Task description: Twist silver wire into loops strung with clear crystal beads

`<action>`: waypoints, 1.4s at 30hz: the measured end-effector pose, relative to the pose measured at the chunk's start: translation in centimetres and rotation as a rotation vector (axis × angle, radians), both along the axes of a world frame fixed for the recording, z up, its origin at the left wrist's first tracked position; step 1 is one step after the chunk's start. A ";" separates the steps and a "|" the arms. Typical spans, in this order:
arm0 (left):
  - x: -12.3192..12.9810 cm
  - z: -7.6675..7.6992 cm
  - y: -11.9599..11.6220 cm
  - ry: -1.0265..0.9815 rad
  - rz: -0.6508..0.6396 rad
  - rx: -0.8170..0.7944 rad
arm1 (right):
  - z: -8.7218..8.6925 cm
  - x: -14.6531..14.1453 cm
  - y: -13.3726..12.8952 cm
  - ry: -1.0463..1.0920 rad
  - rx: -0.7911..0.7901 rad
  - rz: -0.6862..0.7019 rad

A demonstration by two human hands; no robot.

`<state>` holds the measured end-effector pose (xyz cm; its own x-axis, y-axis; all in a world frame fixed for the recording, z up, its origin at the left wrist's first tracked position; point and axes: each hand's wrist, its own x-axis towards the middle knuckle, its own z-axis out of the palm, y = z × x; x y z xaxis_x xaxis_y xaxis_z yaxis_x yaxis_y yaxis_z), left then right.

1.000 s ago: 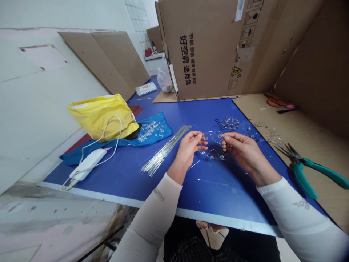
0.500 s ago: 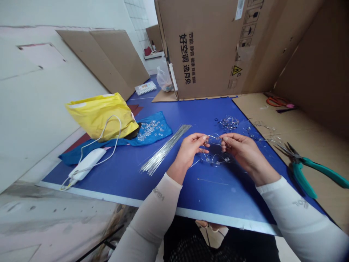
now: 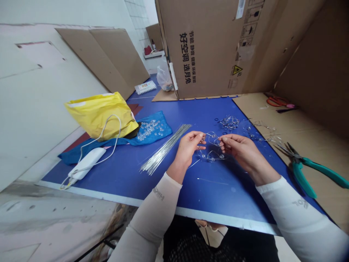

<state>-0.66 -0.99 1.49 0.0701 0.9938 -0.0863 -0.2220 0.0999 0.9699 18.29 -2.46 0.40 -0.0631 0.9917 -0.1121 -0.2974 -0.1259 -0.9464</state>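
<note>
While hands (image 3: 187, 149) (image 3: 241, 153) hold wire (image 3: 211, 155), blue tabletop (image 3: 218, 193), cardboard walls (image 3: 207, 47)

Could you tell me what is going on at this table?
A person is holding a beaded wire piece between the left hand and right hand, above a blue board. Beside the left hand lies a bundle of straight silver wires; farther left, clear beads sit on a blue cloth. Past the right hand are more beaded wire pieces, and teal-handled pliers lie on a cardboard sheet.
</note>
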 end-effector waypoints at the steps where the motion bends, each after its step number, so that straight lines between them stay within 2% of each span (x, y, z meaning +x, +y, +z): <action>1: 0.0 0.0 0.0 0.031 0.000 -0.002 | 0.0 0.0 0.0 0.002 0.005 -0.002; 3: 0.0 0.0 0.0 0.103 -0.006 0.026 | 0.1 0.0 0.0 0.003 0.017 -0.007; 6: 0.1 -0.1 0.0 0.194 -0.035 0.168 | 0.2 -0.1 -0.1 -0.006 0.025 -0.004; 9: 0.3 -0.2 -0.1 0.208 -0.075 0.258 | 0.3 -0.1 -0.2 0.000 0.028 0.021; 14: 0.3 -0.4 -0.2 0.068 -0.119 0.110 | 0.5 0.0 -0.3 0.029 0.040 0.059; 17: 0.1 -0.2 -0.1 -0.022 -0.135 0.015 | 0.4 -0.1 -0.3 -0.056 0.089 -0.003; 22: -0.2 0.1 -0.2 -0.124 -0.082 -0.052 | 0.7 -0.1 -0.5 -0.390 0.362 -0.151; 26: 0.0 0.2 -0.3 -0.138 -0.064 -0.065 | 0.9 0.0 -0.8 -0.714 0.709 -0.196; 29: 0.1 0.2 -0.3 -0.127 -0.069 -0.061 | 0.7 0.0 -0.9 -0.882 0.843 -0.199; 32: 0.1 0.2 -0.3 -0.111 -0.072 -0.054 | 0.5 0.1 -0.8 -0.956 0.874 -0.197; 37: 0.1 0.2 -0.3 -0.083 -0.100 -0.046 | 0.6 0.2 -0.9 -0.926 0.879 -0.252; 42: 0.2 0.5 -0.6 -0.018 -0.143 -0.023 | 0.6 0.2 -0.8 -0.870 0.777 -0.329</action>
